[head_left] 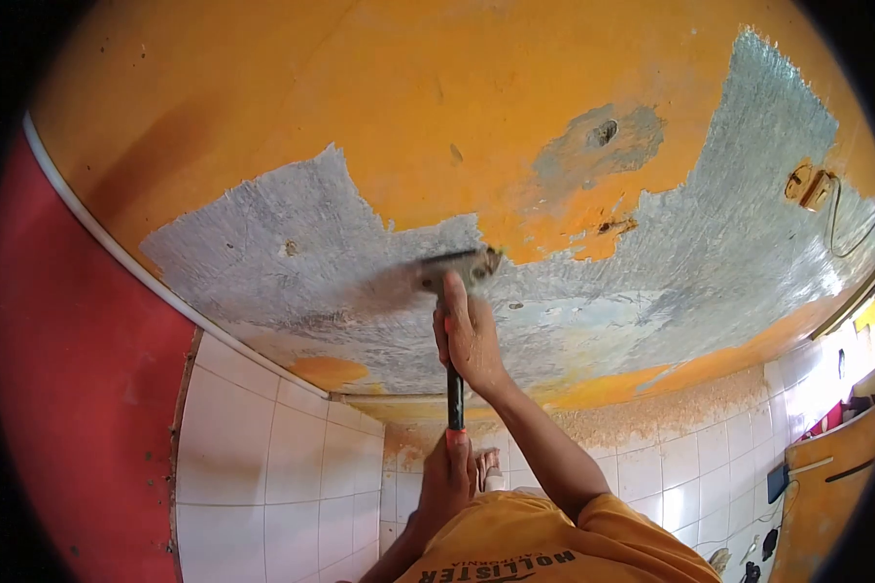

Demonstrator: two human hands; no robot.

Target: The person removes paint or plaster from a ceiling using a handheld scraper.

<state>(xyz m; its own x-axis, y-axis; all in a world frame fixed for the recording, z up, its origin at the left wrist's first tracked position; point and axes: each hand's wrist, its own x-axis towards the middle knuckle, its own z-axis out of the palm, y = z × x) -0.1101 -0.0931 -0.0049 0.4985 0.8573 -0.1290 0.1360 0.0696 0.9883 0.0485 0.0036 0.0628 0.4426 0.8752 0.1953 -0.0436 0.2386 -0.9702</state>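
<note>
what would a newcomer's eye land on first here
Likely the orange wall filling the top, with a ragged grey patch spreading across the picture's middle and up at right. Next, the scraper near the centre, held with the right grip nearer its head than the left grip. The red wall at far left also stands out.

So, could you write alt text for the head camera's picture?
A person's right hand and left hand grip a long-handled scraper at an orange wall, the right nearer its head. Rough grey patches break up the orange; a red surface shows at left.
</note>
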